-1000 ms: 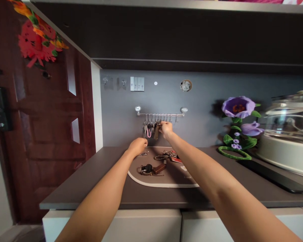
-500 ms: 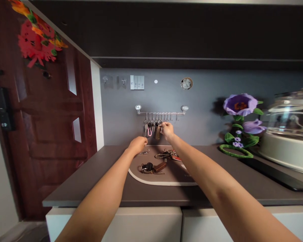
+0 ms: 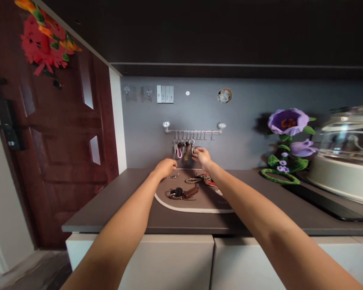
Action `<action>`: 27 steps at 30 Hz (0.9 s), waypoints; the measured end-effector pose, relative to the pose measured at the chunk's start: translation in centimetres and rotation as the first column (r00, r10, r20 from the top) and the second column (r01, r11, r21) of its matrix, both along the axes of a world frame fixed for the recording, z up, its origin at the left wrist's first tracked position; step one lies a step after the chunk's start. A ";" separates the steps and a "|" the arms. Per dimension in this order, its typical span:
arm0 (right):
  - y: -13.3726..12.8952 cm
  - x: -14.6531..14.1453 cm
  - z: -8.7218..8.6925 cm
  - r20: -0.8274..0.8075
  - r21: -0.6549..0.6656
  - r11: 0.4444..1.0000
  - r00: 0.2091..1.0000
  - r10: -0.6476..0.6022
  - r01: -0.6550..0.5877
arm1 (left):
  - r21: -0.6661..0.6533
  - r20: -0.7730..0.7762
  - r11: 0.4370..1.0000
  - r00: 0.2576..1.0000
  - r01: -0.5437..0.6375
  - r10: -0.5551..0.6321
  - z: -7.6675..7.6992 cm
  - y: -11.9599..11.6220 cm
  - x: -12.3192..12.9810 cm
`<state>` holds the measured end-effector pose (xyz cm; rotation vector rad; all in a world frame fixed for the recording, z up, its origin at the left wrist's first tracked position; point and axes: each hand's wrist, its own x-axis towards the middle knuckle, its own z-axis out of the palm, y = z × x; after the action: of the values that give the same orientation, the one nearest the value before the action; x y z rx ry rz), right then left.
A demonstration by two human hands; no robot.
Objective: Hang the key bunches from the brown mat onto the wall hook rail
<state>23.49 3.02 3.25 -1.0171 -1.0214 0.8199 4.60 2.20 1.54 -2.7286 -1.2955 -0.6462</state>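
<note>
The door [image 3: 99,108] stands well to the left of both hands, and the counter [image 3: 108,201] spreads below them. Well off to the right of the right hand [image 3: 202,157] is the appliance [image 3: 341,173], with the purple flower [image 3: 288,121] nearer that hand and the phone [image 3: 324,204] lower down. The mat [image 3: 207,203] lies under the left hand [image 3: 165,167] and runs toward the right forearm. Just above the right hand runs the rail [image 3: 196,131], its hooks holding the hanging keys [image 3: 175,150]. The right fingers are bent just beside the rightmost of these; whether they grip or merely touch cannot be told. The left hand is loosely curled below the leftmost keys, its grip hidden. Between and below the hands lie the braided loop [image 3: 193,181], the red tag [image 3: 210,183] and the brown fob [image 3: 191,192]; small metal pieces [image 3: 173,176] lie right by the left hand.
</note>
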 end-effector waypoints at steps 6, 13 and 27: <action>-1.3 0.3 -1.3 0.100 -0.059 0.993 0.990 -0.098 0.104 | -0.028 -0.016 0.999 1.000 0.022 -0.022 0.3 -0.4 -0.3; -3.5 0.5 -3.5 0.441 0.045 0.996 0.893 -0.090 0.079 | -0.084 -0.021 0.996 1.000 0.015 -0.017 -0.1 -0.2 0.0; -5.8 -1.1 -4.2 0.970 0.125 0.991 0.214 -0.113 -0.041 | -0.071 -0.131 0.997 0.991 0.000 -0.009 -1.6 0.4 0.6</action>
<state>22.38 -2.77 -0.93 -1.4738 -2.1166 -0.1179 5.21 2.62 -0.07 -2.7767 -1.3074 -0.4203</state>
